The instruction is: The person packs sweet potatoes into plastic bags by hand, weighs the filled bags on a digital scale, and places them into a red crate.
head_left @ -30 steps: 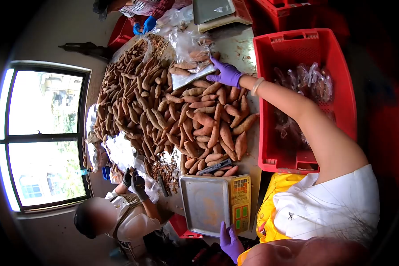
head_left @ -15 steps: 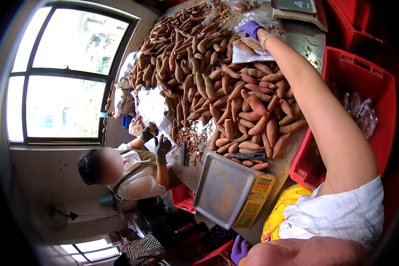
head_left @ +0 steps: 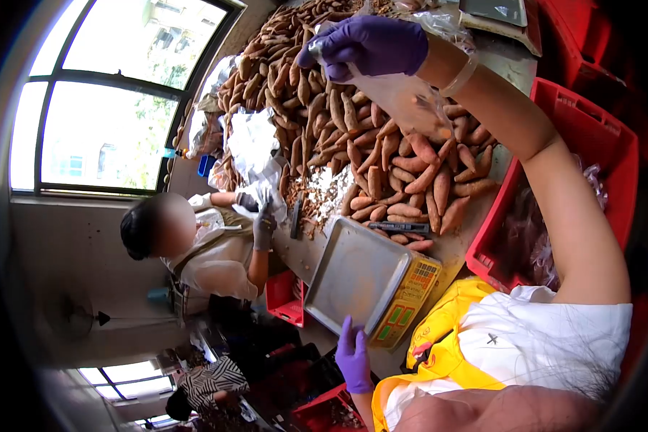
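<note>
My right hand [head_left: 371, 47], in a purple glove, is raised at the top over the sweet potatoes [head_left: 417, 169]. Its fingers pinch the gathered edge of a clear plastic bag [head_left: 403, 97], which hangs toward the pile. Sweet potatoes show through the film; I cannot tell whether any are inside. My left hand [head_left: 353, 360], also purple-gloved, is low in the view with fingers extended and nothing in them. It is close to the near edge of the digital scale [head_left: 360, 270], whose metal pan is bare.
A red crate [head_left: 623, 144] with bagged goods stands on the right. Across the table a co-worker [head_left: 216, 266] in gloves handles thin plastic. A dark bar-shaped tool [head_left: 399, 227] lies beside the scale. Another scale [head_left: 493, 10] sits at the top.
My right hand has come back from the plastic bags at the far end, bringing a clear bag closer. My left hand has risen into fuller view beside the scale.
</note>
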A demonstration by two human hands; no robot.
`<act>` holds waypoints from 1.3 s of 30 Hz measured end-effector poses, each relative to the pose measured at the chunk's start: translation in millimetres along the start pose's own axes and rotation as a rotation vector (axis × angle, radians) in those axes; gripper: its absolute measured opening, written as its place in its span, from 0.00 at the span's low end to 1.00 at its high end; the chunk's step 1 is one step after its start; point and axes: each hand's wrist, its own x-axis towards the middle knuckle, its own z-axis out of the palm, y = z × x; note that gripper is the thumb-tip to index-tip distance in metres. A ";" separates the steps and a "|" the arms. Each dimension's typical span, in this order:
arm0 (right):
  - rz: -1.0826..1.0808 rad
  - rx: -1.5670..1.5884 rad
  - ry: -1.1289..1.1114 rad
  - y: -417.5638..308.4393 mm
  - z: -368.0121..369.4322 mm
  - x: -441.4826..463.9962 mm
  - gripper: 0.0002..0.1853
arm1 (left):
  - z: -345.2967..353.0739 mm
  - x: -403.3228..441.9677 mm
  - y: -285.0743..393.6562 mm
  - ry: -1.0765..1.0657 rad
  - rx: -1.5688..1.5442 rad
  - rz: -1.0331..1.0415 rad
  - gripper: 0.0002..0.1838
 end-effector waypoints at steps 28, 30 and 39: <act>0.236 -0.622 0.216 225.5 170.2 -106.1 0.54 | -57.2 -24.4 -112.1 0.303 -0.301 0.024 0.29; 0.189 -0.879 0.201 230.5 156.7 -109.2 0.58 | -61.3 -15.7 -102.2 0.302 -0.247 0.072 0.29; 0.204 -0.810 0.250 237.0 199.7 -87.1 0.52 | -53.9 48.5 -17.7 0.411 -0.010 0.427 0.32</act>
